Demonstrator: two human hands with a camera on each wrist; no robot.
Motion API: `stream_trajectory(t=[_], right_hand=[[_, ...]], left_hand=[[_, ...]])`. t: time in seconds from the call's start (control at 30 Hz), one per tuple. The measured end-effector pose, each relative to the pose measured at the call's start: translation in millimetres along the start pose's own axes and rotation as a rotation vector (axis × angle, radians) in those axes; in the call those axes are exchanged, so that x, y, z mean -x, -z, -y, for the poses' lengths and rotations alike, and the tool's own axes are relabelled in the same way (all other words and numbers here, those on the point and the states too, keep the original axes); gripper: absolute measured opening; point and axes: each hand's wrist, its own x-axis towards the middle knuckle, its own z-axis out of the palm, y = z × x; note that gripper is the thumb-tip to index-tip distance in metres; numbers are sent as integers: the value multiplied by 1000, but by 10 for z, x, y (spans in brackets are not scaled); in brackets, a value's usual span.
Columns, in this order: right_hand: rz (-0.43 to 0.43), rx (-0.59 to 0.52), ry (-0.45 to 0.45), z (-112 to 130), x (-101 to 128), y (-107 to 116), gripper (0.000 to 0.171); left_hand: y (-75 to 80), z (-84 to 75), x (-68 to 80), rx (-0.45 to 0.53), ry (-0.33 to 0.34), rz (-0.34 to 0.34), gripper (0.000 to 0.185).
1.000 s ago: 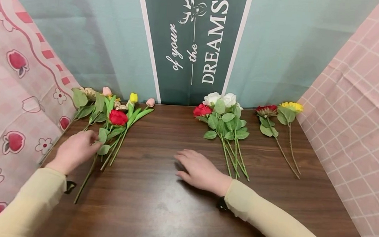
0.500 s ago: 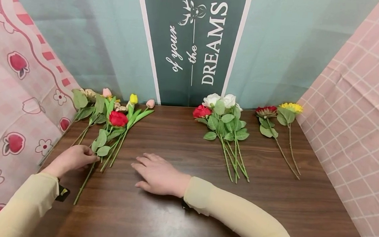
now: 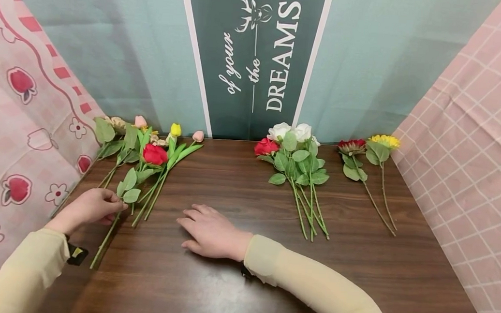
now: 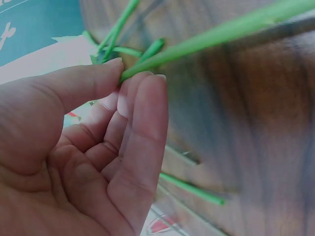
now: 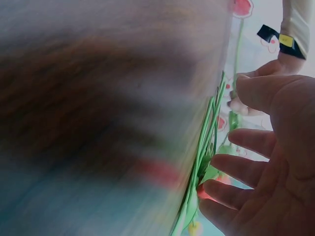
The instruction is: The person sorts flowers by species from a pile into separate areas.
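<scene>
1. The left hand (image 3: 92, 207), at the frame's lower left, pinches the red rose's stem (image 3: 106, 236) near the table's left edge, beside the pink curtain (image 3: 12, 125).
2. The right hand (image 3: 212, 231) rests flat with fingers spread on bare table (image 3: 231, 184) at centre; open wood lies around it.
3. Only the left wrist view shows thumb and fingertips (image 4: 147, 93) closing on the stem.

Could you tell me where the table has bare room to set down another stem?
The table is bare along the near edge. There is also a bare strip between the left flower pile and the rose bunch, beyond the right hand. It is crowded at the left, where the left hand pinches a red rose stem.
</scene>
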Motion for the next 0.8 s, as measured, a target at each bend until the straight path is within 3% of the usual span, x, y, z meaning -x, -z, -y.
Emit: stream_trajectory(t=[0.27, 0.43, 0.6, 0.8], right_hand=[[-29, -53, -34, -170, 145, 0, 58], [-62, -91, -63, -275, 238, -4, 56], [-124, -168, -123, -382, 343, 31, 44], [-203, -464, -281, -533, 519, 73, 30]], left_hand=[[9, -242, 14, -30, -81, -17, 23], [-142, -464, -123, 124, -104, 38, 25], [-428, -750, -310, 279, -113, 86, 31], [-922, -1131, -573, 471, -142, 93, 30]])
